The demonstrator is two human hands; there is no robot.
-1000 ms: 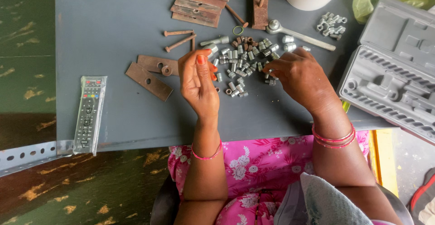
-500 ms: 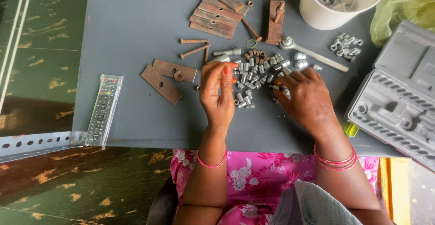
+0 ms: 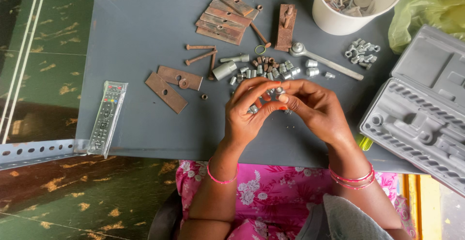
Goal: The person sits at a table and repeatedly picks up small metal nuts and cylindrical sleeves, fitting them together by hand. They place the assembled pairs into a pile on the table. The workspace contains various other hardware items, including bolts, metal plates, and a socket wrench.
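A wrapped remote control (image 3: 104,116) lies at nine o'clock on the grey table (image 3: 140,27). Rusty plates (image 3: 225,11) sit at twelve, a white bucket (image 3: 356,5) at one, a grey moulded case (image 3: 421,109) at three.

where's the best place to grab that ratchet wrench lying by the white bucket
Probably the bare middle of the ratchet wrench's long handle, pinched across its narrow width from above. It lies flat on the grey table, slanting down to the right, and the round head end sits close to the rusty bracket and loose sockets, so the handle is freer.
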